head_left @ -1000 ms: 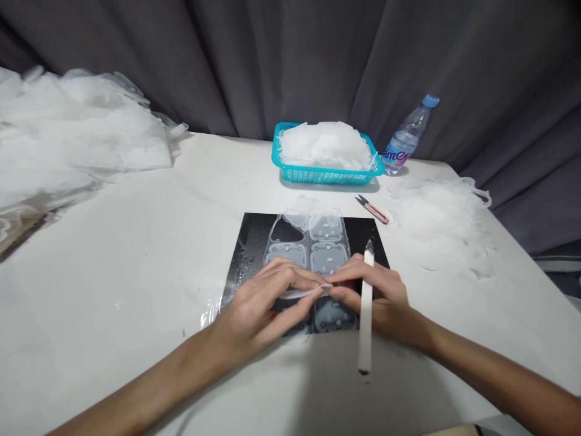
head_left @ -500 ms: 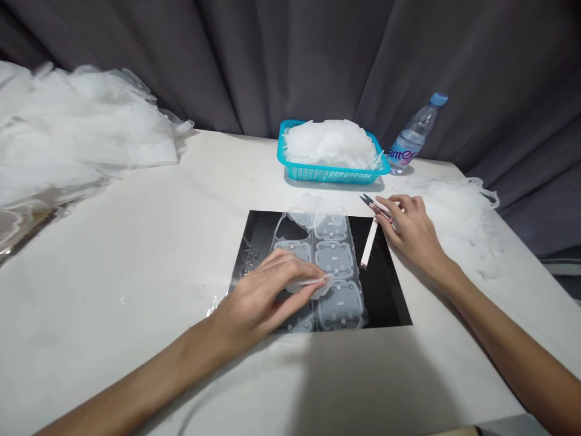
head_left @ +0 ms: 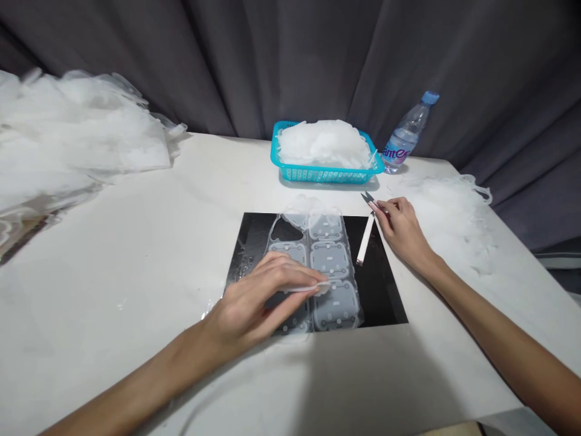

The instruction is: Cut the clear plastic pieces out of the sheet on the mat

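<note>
My left hand [head_left: 272, 289] pinches a thin translucent white piece [head_left: 323, 287] between thumb and fingers, just above the black mat [head_left: 381, 297]. Under it lies a translucent sheet of rounded-square pieces [head_left: 330, 260] with small holes and slots, partly covered by this hand. At the mat's upper right corner, my right hand [head_left: 402, 227] has its fingers closed on the pink handle of small thread snips [head_left: 373, 201], blades pointing up and left. Below the snips a slim white stick-like tool [head_left: 365, 241] lies on the mat.
A turquoise basket [head_left: 327, 175] heaped with white translucent pieces stands at the back, beside a water bottle [head_left: 406, 136]. Piles of translucent sheets [head_left: 82, 127] fill the left, and loose white scraps [head_left: 454, 224] lie right. A dark curtain [head_left: 254, 60] hangs behind the white table [head_left: 136, 260].
The whole view has shifted slightly. The piece in my left hand is turned more edge-on. My right hand's fingers have drawn in closer around the snips' handle.
</note>
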`<state>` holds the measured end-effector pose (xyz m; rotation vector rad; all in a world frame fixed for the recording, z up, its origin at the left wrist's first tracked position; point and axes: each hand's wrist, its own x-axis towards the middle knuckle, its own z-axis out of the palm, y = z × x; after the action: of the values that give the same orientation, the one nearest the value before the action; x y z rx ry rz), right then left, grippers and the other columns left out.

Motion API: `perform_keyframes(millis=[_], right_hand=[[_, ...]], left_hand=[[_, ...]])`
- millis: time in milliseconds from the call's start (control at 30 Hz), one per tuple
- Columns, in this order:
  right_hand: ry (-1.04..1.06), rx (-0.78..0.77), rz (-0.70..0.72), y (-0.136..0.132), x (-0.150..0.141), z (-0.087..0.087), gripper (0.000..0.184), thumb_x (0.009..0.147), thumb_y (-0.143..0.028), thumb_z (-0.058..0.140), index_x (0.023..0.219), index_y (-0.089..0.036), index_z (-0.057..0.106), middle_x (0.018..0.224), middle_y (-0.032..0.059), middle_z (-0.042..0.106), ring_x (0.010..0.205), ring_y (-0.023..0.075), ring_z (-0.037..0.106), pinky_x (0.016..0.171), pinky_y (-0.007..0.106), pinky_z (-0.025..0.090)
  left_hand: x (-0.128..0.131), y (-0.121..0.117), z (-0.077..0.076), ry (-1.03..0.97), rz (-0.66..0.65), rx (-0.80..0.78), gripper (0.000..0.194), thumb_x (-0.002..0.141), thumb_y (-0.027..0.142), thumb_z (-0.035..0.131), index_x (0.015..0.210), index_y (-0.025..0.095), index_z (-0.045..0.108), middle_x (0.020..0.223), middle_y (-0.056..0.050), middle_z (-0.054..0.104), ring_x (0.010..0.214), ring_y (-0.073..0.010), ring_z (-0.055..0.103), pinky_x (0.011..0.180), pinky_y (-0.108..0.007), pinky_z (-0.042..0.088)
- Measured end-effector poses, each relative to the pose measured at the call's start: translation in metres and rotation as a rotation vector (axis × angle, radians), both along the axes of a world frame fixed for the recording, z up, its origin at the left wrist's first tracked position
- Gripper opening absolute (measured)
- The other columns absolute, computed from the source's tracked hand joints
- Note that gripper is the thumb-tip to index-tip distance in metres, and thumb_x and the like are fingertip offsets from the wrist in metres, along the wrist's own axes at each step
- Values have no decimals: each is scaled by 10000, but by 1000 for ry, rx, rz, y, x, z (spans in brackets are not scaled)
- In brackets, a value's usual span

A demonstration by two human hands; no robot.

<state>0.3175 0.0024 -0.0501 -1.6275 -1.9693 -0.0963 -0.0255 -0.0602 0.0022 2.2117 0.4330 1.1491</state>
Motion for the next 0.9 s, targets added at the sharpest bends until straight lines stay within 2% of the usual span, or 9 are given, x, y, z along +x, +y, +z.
perform_keyframes(millis=[133,300,400,500,600,733,833,900], right_hand=[[-31,-47,26,-1,3,2,377,1085,-387,431,1218,-166,706,1005,139,586,966,301,561,926,493,510],[-100,-53,-27,-4,-1,10,367,1074,-261,328,1087,-128,670,1005,172,585,953,313,558,942,516,501],[-32,-1,-65,-7,-6,16,301,1051,-230,323,1067,-141,610,1039,184,589,994,322,577,958,510,496],[102,2,-37,-16,-16,29,230,1032,-212,341,1026,-186,569,996,143,612,944,296,616,875,453,513],[277,-149,77,-34,-31,48,242,1067,-249,363,1005,-214,594,905,70,667,824,237,644,767,368,506],[383,-418,347,-56,-48,72,283,1078,-413,524,1199,-242,715,1039,52,737,869,193,676,751,298,509],[435,-527,535,-64,-54,79,300,1056,-406,595,1262,-262,758,1039,56,757,875,183,681,735,279,522],[482,-543,587,-67,-57,78,286,1050,-388,614,1244,-256,779,959,46,766,837,177,683,725,279,529]], left_hand=[[0,1,0,5,1,4,361,941,-16,669,1243,181,645,1136,-95,802,1065,-228,778,899,-374,613],[1,1,1,2,2,6,345,935,-30,665,1225,159,655,1089,-82,802,1021,-217,781,896,-368,608],[1,1,1,10,25,15,335,932,-29,665,1214,151,658,1056,-68,796,965,-203,778,863,-349,603],[2,1,-1,11,52,9,288,919,2,702,1157,158,659,999,-49,789,881,-186,767,828,-338,596],[0,1,-2,36,71,-28,231,920,53,729,1100,178,656,944,-28,772,815,-173,744,816,-344,589],[-3,2,2,85,54,-55,217,932,59,718,1092,183,640,922,-25,742,822,-168,714,808,-340,565],[-5,4,6,139,24,-80,209,959,68,691,1125,184,640,964,-43,740,860,-174,697,795,-326,555],[-5,4,9,172,6,-62,206,983,84,664,1159,188,641,988,-53,746,874,-179,699,808,-327,554]])
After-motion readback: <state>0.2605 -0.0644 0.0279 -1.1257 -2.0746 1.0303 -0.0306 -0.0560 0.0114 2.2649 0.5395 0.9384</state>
